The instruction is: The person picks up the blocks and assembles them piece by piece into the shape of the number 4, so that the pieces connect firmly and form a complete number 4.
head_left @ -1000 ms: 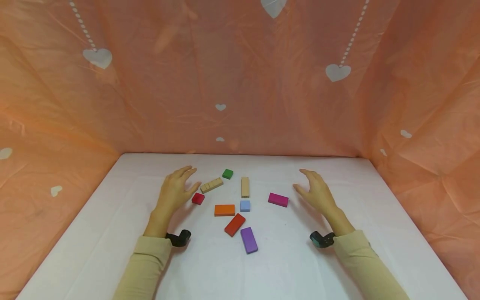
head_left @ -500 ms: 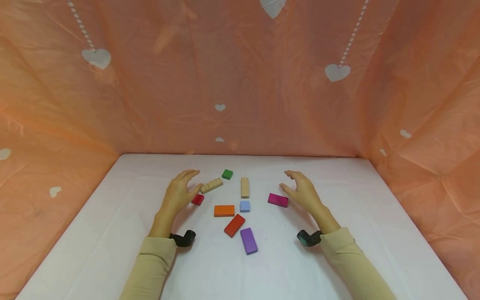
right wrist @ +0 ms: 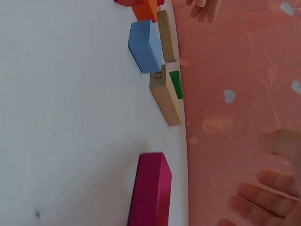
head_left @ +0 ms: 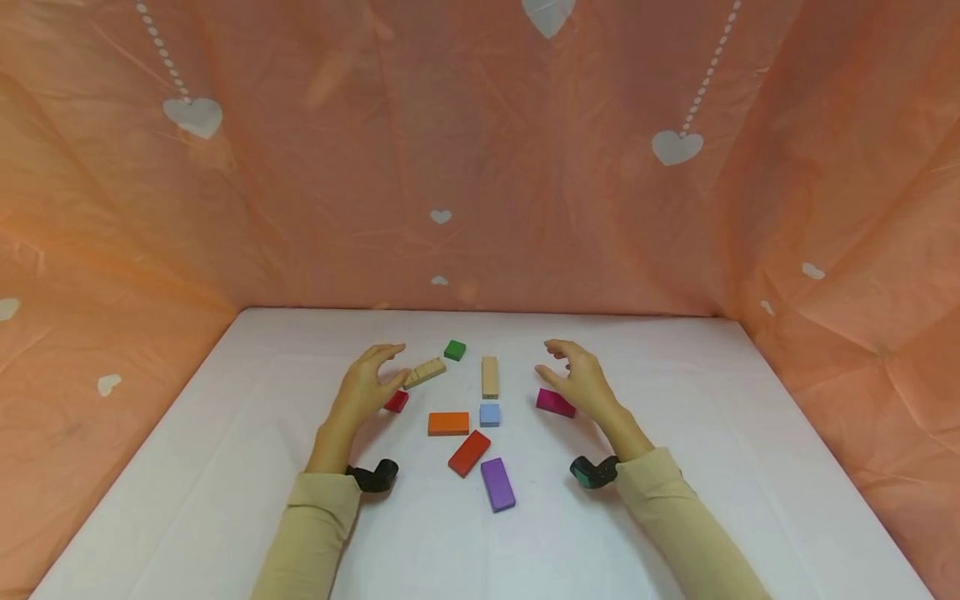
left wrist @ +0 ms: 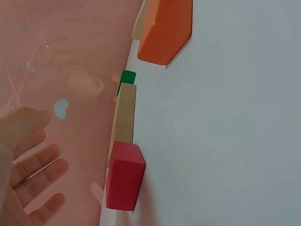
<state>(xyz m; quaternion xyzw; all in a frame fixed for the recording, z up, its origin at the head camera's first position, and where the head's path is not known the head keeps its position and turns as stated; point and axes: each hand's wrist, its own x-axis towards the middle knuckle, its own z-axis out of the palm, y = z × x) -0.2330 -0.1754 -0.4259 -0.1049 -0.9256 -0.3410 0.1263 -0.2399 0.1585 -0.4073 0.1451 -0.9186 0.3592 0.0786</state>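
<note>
My left hand hovers above the table, its fingers loosely bent and holding nothing. Under its thumb lies a small red block, partly covered in the head view, with a grooved wooden block beside it. On the other side my right hand also holds nothing, fingers apart from the thumb. Just below it is a magenta block, its right end near the wrist. Between the hands lie a plain wooden block, a light blue block and an orange block.
A green block lies toward the back of the white table. Closer to the front are a red oblong block and a purple block. Orange sheeting with pale hearts walls the back and sides.
My right hand has moved left, from beside the magenta block to over it. The left hand has shifted slightly right. The blocks stay where they were.
</note>
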